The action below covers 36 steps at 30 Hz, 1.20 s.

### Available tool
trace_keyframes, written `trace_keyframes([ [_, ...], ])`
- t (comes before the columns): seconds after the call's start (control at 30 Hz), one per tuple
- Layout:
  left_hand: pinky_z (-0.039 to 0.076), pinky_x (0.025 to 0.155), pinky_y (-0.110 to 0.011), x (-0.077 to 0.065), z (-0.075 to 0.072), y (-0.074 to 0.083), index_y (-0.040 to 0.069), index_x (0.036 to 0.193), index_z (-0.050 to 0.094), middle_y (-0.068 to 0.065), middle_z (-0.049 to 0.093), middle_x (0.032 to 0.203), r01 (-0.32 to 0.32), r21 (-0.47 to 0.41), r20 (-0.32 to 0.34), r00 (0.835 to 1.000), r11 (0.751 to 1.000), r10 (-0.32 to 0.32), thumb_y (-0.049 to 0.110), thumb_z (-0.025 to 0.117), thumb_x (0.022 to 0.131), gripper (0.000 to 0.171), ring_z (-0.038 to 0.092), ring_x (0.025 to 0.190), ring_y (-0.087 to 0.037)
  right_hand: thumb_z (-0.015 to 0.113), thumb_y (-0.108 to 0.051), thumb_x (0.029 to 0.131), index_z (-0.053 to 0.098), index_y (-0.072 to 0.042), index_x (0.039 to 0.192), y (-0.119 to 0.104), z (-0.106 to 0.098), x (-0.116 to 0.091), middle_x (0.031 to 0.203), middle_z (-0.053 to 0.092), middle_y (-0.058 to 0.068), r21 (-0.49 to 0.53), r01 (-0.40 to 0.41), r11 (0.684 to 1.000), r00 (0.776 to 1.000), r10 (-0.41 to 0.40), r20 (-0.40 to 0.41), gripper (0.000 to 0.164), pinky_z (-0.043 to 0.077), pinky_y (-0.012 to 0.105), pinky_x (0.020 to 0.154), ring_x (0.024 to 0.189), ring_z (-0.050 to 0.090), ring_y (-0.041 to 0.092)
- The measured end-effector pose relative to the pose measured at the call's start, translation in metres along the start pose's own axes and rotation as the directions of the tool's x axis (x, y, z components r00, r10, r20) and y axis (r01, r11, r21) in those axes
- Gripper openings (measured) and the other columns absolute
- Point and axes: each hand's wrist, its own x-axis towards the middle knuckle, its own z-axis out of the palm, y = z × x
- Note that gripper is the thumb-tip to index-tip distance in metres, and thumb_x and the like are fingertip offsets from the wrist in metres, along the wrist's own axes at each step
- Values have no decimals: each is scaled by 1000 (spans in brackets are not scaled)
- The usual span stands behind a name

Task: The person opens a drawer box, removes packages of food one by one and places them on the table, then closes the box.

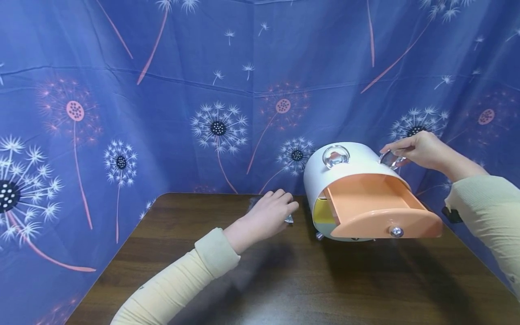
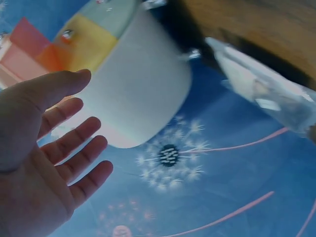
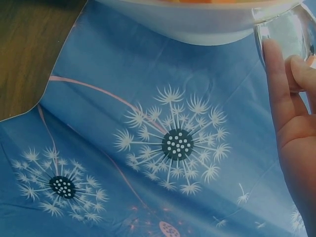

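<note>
On the right of the table stands a white, rounded storage box [image 1: 363, 158] shaped like an alarm clock, with two silver bells on top. Its orange drawer [image 1: 378, 223] with a silver knob is pulled out, and a yellow drawer [image 1: 322, 211] sits below it. My right hand [image 1: 426, 151] pinches the right bell [image 3: 286, 34] between thumb and fingers. Left of the box, my left hand [image 1: 264, 216] holds nothing, its fingers spread loosely in the left wrist view. A clear plastic packet [image 2: 266, 89] lies on the table, mostly hidden behind that hand in the head view.
The brown wooden table [image 1: 183, 280] reaches back to a blue curtain [image 1: 162, 113] printed with dandelions. The left bell [image 1: 336, 155] tops the box on its other side. Small silver feet [image 1: 319, 235] lift the box. The open drawer juts out toward the front.
</note>
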Motion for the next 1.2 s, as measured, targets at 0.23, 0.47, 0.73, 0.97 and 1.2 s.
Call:
trace_keyframes([
  [0.23,41,77,-30,5,-23,10,21,113,59,3,57,105,-15,3,-14,1000,1000,15,28,72,81,35,51,100,-17,54,-4,93,63,-5,121,1,0,0,116,60,29,-3,-4,1000,1000,4,0,29,39,30,44,76,71,29],
  [0.47,42,78,-28,10,-40,20,21,115,59,5,58,107,-32,19,-63,997,999,33,25,68,83,33,50,99,-16,54,-6,94,63,-5,122,0,0,0,117,60,29,-1,-8,1000,1000,8,4,29,41,31,47,77,70,30],
  [0.73,41,79,-27,15,-52,30,23,117,58,6,57,107,-43,14,-110,993,999,44,24,70,81,37,50,102,-14,53,-9,95,62,-6,123,1,1,1,121,56,30,-3,-16,1000,1000,16,18,30,42,30,48,79,70,31],
  [0.97,42,79,-27,18,-63,39,24,115,59,7,57,108,-72,6,-159,985,997,72,20,63,83,33,50,102,-13,52,-8,95,62,-6,123,1,1,2,119,58,30,-7,-14,1000,1000,14,25,30,48,30,56,78,70,30],
  [1.2,40,76,-24,23,-76,52,23,116,58,7,56,108,-139,27,-187,972,990,141,29,63,86,31,49,101,-12,53,-7,94,62,-5,122,0,0,2,121,56,31,-9,-9,1000,1000,10,21,30,49,30,58,78,70,31],
])
